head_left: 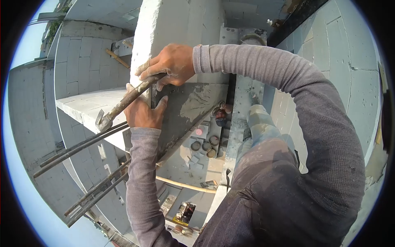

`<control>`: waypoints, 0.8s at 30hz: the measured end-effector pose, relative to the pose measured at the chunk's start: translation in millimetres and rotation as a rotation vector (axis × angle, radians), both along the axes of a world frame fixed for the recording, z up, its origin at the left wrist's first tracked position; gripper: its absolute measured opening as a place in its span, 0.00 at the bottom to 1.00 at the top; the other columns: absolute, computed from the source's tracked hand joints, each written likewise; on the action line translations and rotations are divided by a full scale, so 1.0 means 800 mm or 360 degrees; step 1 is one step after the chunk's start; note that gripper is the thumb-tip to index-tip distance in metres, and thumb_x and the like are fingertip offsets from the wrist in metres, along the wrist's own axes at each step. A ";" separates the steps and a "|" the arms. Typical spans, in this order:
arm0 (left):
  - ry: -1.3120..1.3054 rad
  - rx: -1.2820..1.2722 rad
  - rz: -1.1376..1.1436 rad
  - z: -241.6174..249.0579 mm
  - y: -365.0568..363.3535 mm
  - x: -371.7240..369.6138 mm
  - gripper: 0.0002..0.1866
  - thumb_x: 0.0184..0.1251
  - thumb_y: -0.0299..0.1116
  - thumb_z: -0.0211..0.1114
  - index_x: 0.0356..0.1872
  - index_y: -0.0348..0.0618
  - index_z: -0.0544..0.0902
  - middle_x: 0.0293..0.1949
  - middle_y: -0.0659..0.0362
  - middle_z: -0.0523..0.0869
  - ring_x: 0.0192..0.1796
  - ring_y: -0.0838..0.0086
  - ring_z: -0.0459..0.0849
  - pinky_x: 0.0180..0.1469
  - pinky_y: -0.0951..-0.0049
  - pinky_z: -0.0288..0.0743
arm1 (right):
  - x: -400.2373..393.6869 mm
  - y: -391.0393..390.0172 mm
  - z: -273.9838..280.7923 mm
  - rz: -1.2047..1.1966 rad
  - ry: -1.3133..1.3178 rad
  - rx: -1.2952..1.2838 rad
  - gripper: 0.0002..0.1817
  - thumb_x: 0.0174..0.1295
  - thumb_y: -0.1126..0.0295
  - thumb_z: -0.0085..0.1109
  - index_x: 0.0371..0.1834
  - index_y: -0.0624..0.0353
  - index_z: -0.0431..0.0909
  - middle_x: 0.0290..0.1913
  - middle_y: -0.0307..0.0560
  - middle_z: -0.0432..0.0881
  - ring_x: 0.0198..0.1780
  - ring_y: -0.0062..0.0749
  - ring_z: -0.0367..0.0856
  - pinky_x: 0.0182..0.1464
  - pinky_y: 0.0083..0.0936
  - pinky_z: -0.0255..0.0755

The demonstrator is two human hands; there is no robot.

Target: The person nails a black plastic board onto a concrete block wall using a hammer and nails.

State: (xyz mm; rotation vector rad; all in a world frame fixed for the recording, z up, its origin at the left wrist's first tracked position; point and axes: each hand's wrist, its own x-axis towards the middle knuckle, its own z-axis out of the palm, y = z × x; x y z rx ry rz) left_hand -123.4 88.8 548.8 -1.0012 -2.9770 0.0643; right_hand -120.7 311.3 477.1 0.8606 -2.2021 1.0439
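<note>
My right hand (pixel 173 66) is closed round the handle of a hammer (pixel 131 95), beside the rough edge of a white block wall (pixel 147 33). The handle slants down to the left, and the metal head hangs at its lower end, beyond my left hand. Just below, my left hand (pixel 146 111) is closed at the same wall edge, its thumb on the near side. A narrow dark strip (pixel 154 95) stands between that thumb and the fingers; most of it is hidden. A grey mortar-smeared surface (pixel 177 105) lies right of my left hand.
Long dark bars (pixel 82 149) jut out at left over a drop. Far below are several round buckets (pixel 195 145) on a floor, a bamboo pole (pixel 185 184) and another person (pixel 221 117). My leg (pixel 263 125) is over a narrow grey ledge (pixel 242 96). Block walls (pixel 321 53) rise at right.
</note>
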 end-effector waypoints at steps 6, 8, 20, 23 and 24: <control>0.0112 -0.0036 0.0058 0.004 0.006 0.009 0.60 0.53 0.51 0.83 0.77 0.21 0.58 0.68 0.28 0.72 0.72 0.39 0.71 0.75 0.48 0.64 | 0.011 0.008 -0.005 -0.0016 -0.0003 -0.0083 0.31 0.53 0.67 0.79 0.64 0.47 0.82 0.67 0.38 0.84 0.49 0.38 0.92 0.46 0.31 0.87; 0.0169 -0.0059 -0.0028 0.006 0.009 0.006 0.59 0.54 0.52 0.83 0.75 0.21 0.60 0.68 0.28 0.72 0.72 0.39 0.71 0.74 0.47 0.64 | 0.044 0.022 -0.018 -0.0215 0.0080 -0.0233 0.29 0.54 0.67 0.79 0.61 0.51 0.82 0.67 0.44 0.83 0.45 0.37 0.92 0.42 0.28 0.87; 0.0269 -0.0221 -0.0055 0.011 0.009 0.010 0.59 0.57 0.54 0.80 0.76 0.19 0.58 0.67 0.29 0.72 0.67 0.42 0.76 0.69 0.54 0.74 | 0.360 -0.009 -0.276 -0.1277 -0.2069 -0.0439 0.21 0.66 0.57 0.64 0.33 0.70 0.79 0.28 0.65 0.84 0.34 0.64 0.85 0.39 0.46 0.80; 0.0313 -0.0198 -0.0068 0.006 0.007 0.009 0.59 0.58 0.55 0.79 0.75 0.18 0.58 0.66 0.29 0.74 0.66 0.43 0.77 0.68 0.55 0.75 | 0.416 -0.017 -0.297 -0.1008 -0.2353 -0.0125 0.17 0.65 0.61 0.61 0.37 0.70 0.79 0.34 0.69 0.85 0.40 0.67 0.85 0.45 0.54 0.78; 0.0326 -0.0202 -0.0075 0.006 0.006 0.008 0.59 0.58 0.55 0.79 0.75 0.17 0.58 0.65 0.29 0.75 0.66 0.43 0.78 0.68 0.55 0.75 | 0.423 -0.022 -0.286 -0.1006 -0.2317 -0.0110 0.17 0.65 0.61 0.61 0.37 0.70 0.79 0.34 0.69 0.85 0.40 0.67 0.85 0.45 0.54 0.78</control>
